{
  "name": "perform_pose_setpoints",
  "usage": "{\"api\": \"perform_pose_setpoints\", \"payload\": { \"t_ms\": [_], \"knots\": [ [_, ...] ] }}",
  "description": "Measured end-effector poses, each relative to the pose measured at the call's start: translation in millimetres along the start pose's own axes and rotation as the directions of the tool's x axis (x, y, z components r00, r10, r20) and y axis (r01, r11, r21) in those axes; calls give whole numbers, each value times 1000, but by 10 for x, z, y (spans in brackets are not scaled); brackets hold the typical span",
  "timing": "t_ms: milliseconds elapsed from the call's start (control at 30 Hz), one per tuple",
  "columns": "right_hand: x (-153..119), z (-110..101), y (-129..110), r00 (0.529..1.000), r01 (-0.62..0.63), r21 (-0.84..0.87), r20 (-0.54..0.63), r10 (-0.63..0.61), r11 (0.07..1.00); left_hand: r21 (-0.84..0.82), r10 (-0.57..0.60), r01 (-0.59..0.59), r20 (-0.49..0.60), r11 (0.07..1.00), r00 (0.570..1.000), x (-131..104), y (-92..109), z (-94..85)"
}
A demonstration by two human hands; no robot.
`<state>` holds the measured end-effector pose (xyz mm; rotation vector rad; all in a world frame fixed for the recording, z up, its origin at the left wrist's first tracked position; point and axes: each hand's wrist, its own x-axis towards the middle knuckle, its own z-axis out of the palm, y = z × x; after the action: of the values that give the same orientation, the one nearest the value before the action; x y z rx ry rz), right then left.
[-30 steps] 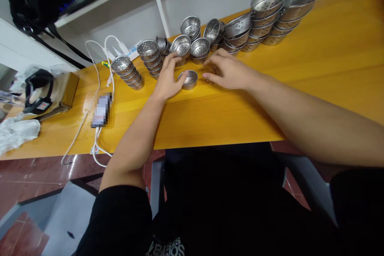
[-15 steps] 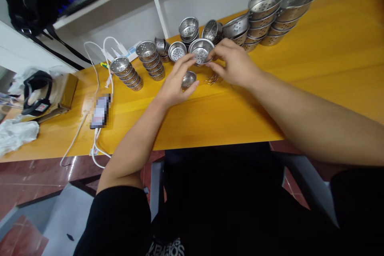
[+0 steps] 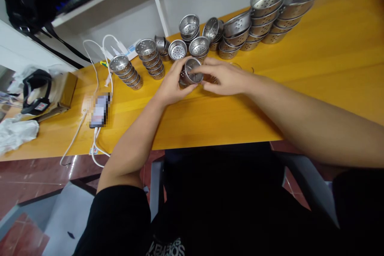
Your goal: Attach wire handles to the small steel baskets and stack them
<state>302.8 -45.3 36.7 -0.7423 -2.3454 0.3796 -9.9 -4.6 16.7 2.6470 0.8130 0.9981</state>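
Note:
A small perforated steel cup (image 3: 194, 64) is tipped between my hands, its mouth facing me, just above the table. My left hand (image 3: 174, 84) wraps its left side, thumb along the lower edge. At the right rim, my right hand (image 3: 223, 76) grips the same cup, with a fingertip over the opening and the thumb below. Just behind stands another perforated cup (image 3: 199, 47) on a short stack, apart from my fingers. Thin wire (image 3: 252, 70) shows beyond my right wrist; most of what lies under that hand is hidden.
Stacked perforated cups (image 3: 146, 50) and a further stack (image 3: 120, 64) stand left. Taller stacks of wider cups (image 3: 270, 0) line the back right. A phone (image 3: 100, 110) with white cables lies left, near a cardboard box (image 3: 67, 92) and headphones (image 3: 37, 92).
My right hand has left the cup at the back, which now sits on a stack, and moved down and left. The small cup near my left hand is now held tilted between both hands.

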Motion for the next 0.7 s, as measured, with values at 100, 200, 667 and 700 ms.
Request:
{"api": "perform_pose_setpoints", "payload": {
  "t_ms": [100,200,667,700],
  "knots": [
    [-6,-14,31,1000,-16,-10,8,17,1000,0,-4,4,37,1000,999,11,79,-12],
    [3,-22,16,1000,-28,-2,3,28,1000,7,-23,22,48,1000,999,13,92,-37],
    [60,-55,4,997,-31,79,-67,36,996,-30,20,-19,38,999,999,-8,-57,-28],
    [61,-47,23,997,-32,81,-63,37,996,-29,22,-21,41,999,999,-10,-67,-19]
  ]
}}
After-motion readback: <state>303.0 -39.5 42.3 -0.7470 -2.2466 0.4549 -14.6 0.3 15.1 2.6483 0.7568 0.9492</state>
